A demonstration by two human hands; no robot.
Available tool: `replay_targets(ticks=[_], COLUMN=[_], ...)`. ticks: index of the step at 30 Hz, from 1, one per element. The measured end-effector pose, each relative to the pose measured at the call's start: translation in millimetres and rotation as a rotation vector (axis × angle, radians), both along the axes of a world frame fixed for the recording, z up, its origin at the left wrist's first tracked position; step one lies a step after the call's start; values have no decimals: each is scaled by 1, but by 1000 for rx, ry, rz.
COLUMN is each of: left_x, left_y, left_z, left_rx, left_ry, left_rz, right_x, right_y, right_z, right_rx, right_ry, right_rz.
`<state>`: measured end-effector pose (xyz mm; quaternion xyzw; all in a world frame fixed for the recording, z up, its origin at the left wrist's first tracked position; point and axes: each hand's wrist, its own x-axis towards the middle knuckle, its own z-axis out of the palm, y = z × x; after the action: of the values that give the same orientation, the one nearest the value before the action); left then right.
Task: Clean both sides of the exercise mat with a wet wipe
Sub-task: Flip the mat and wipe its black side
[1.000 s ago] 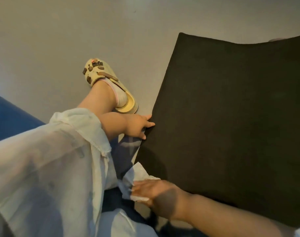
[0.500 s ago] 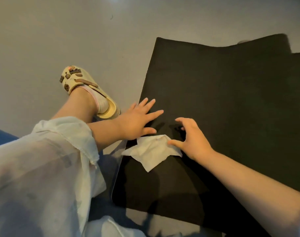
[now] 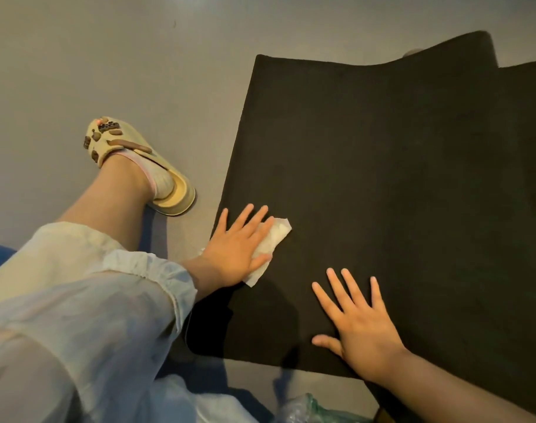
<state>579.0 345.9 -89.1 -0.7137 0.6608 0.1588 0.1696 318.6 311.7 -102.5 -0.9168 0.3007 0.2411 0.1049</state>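
Grey floor (image 3: pixel 108 56), black mat (image 3: pixel 398 193); left hand (image 3: pixel 239 248) flat on wipe (image 3: pixel 273 239); right hand (image 3: pixel 361 328) fingers spread, empty.

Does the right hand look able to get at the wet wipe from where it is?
Probably yes. The right hand lies flat on the mat, with bare mat between it and the wet wipe. But the left hand presses on most of the wipe.

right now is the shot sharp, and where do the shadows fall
Head view: dim, warm light; the black mat shows almost no texture. The left hand on the wet wipe and the right hand look sharp. Shadows fall toward the mat's near edge; wide-angle bends the far edge.
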Motion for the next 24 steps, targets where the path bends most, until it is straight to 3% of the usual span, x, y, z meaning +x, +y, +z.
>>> replay_targets(ticks=[3, 7, 10, 16, 24], left_x=[1, 8, 5, -10, -34], left_y=[-10, -18, -11, -7, 22], left_z=[-1, -3, -11, -18, -8], left_rx=[-40, -100, -40, -124, 95], left_ry=[23, 57, 25, -11, 107], left_rz=[129, 219, 271, 369, 673], right_x=[13, 33, 37, 36, 38], right_y=[-6, -21, -22, -21, -22], right_z=[-3, -3, -2, -3, 8], right_rx=[44, -46, 25, 46, 55], right_ry=[44, 3, 2, -12, 47], right_rz=[-38, 15, 6, -4, -20])
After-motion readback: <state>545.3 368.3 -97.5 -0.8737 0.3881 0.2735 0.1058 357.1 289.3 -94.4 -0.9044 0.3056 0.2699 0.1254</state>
